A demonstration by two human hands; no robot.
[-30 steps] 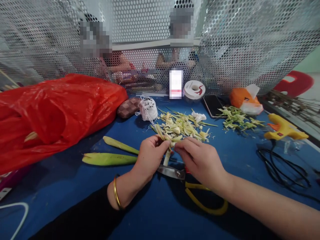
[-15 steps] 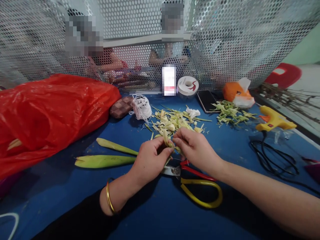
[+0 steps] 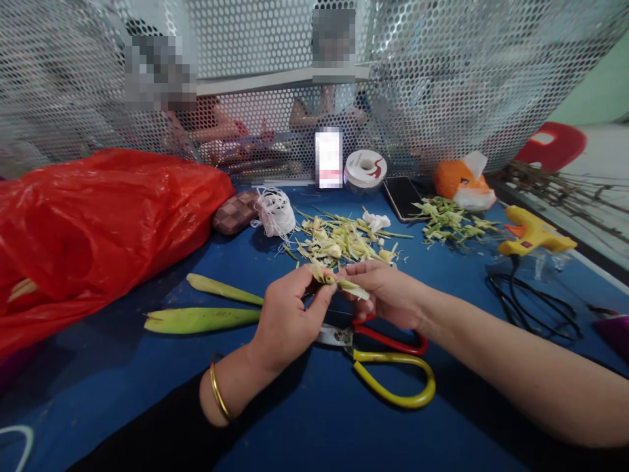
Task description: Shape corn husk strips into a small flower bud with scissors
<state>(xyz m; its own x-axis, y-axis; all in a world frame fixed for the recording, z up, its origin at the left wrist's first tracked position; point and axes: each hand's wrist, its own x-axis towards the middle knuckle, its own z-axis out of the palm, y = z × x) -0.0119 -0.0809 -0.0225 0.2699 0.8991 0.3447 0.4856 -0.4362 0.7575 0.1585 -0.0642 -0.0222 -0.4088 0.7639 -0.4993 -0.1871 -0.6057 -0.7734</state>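
Note:
Between my hands is a small folded piece of pale green leaf. My left hand pinches its rolled middle between thumb and forefinger. My right hand is closed at its other side, its fingertips partly hidden behind the strip. A thin thread seems to run below the leaf, too fine to follow. Under my hands lie scissors with one red and one yellow handle; my left hand covers the blade tips. Two long green leaves lie left of my left hand. A heap of leaf scraps lies just beyond.
A red plastic bag fills the left, beside a checked pouch and white string. Behind stand a lit phone and a ribbon spool. To the right are a dark phone, tissue pack and yellow glue gun.
My right hand has turned and dropped slightly, its fingers now behind the leaf. The leaf strip has swung from upright to pointing right. My left hand keeps its pinch.

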